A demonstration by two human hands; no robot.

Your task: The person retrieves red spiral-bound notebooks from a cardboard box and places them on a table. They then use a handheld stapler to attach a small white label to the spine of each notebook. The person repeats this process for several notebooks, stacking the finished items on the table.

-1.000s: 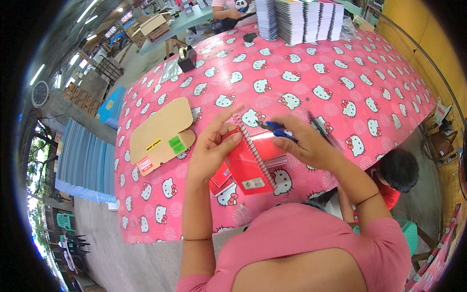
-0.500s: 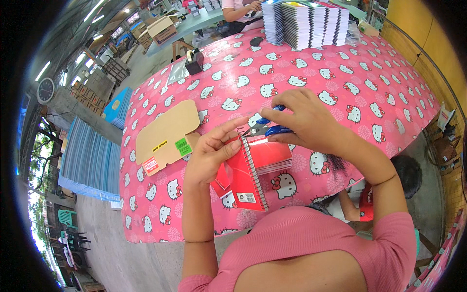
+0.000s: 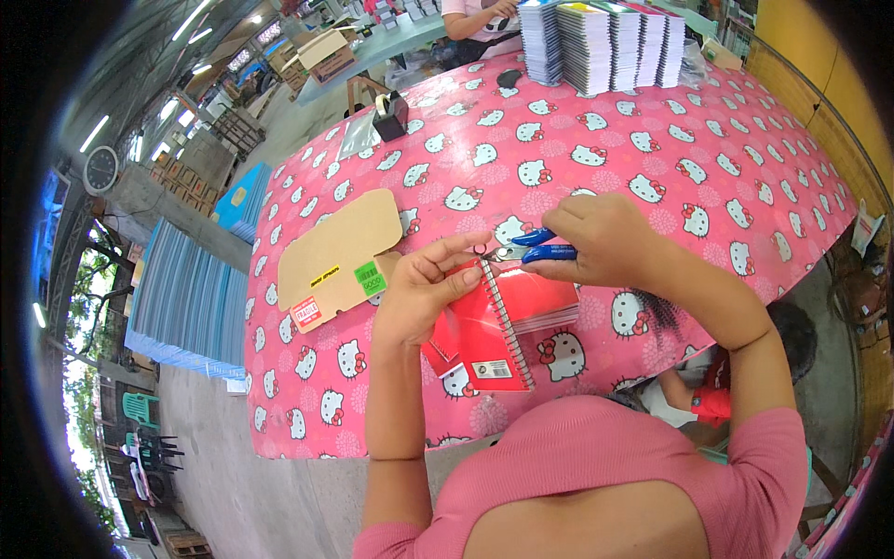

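Note:
My left hand (image 3: 424,284) grips a red spiral notebook (image 3: 482,331) by its upper end, thumb on the cover. A wire coil (image 3: 507,321) runs down the notebook's right edge. My right hand (image 3: 601,244) is closed round the blue handles of a pair of pliers (image 3: 549,244). The metal jaws of the pliers meet the top end of the wire coil, close to my left fingertips. Beneath the held notebook, more red notebooks (image 3: 545,300) lie on the pink patterned tablecloth (image 3: 521,200).
Left of my hands lies a flat brown cardboard piece (image 3: 340,242) with stickers. Farther back stand a black tape dispenser (image 3: 391,116) and tall notebook stacks (image 3: 585,51), beside another person (image 3: 480,23). Blue stacks (image 3: 191,298) rise left of the table. Someone sits low at the right (image 3: 712,391).
The pliers' handles have been squeezed closer together, and the tool now lies more level at the coil's end. The whole scene has shifted slightly right as the view moved.

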